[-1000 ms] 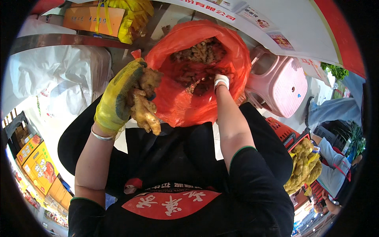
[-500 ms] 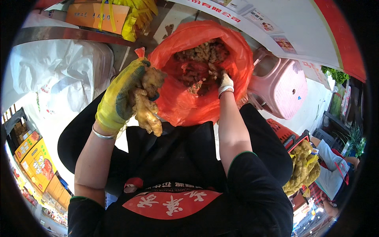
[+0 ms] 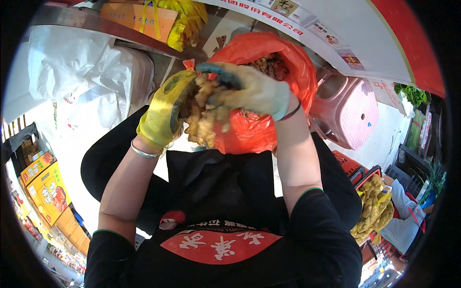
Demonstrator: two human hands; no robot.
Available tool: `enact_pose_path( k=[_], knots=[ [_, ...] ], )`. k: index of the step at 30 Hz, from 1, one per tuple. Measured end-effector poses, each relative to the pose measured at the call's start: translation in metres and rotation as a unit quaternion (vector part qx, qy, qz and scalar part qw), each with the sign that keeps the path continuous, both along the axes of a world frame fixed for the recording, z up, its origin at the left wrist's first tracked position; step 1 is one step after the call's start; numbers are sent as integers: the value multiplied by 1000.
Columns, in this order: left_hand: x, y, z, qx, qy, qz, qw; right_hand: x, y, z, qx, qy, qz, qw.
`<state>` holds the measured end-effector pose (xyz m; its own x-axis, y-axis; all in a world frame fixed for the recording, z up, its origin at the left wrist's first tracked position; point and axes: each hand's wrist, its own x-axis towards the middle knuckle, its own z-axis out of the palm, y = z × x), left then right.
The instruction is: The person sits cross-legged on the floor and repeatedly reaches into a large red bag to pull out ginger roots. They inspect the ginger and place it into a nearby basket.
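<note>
My left hand point(image 3: 165, 103), in a glove with yellow mesh netting over it, is closed round knobbly pieces of ginger point(image 3: 200, 130). A bit of red shows at the top of the netting. My right hand point(image 3: 257, 91), in a white and blue work glove, is against the ginger, blurred by motion, its fingers curled about the upper pieces. Behind and below the right hand is an open red plastic bag point(image 3: 300, 62) with more ginger point(image 3: 271, 65) inside, partly hidden by that hand.
A pink plastic stool point(image 3: 353, 113) stands right of the bag. White plastic sacking point(image 3: 86, 81) lies at the left, below a metal edge. Bundled yellow netting point(image 3: 185, 24) is at the back. Netted ginger point(image 3: 374, 206) sits at the lower right beside a red basket point(image 3: 348, 165).
My right hand has come up out of the red bag and moved left to the ginger at my left hand. The left hand still holds ginger; the whole view has shifted slightly.
</note>
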<state>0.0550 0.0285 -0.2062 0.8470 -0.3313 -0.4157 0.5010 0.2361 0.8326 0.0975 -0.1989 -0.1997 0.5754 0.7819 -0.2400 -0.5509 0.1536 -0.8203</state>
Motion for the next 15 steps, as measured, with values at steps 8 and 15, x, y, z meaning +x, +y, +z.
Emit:
enact_pose_path(
  k=[8, 15],
  knots=[
    [6, 2, 27, -16, 3, 11, 1000, -21, 45, -7, -313, -440, -217, 813],
    [7, -1, 18, -39, 16, 69, 997, -20, 51, -31, -206, -289, -232, 906]
  ],
)
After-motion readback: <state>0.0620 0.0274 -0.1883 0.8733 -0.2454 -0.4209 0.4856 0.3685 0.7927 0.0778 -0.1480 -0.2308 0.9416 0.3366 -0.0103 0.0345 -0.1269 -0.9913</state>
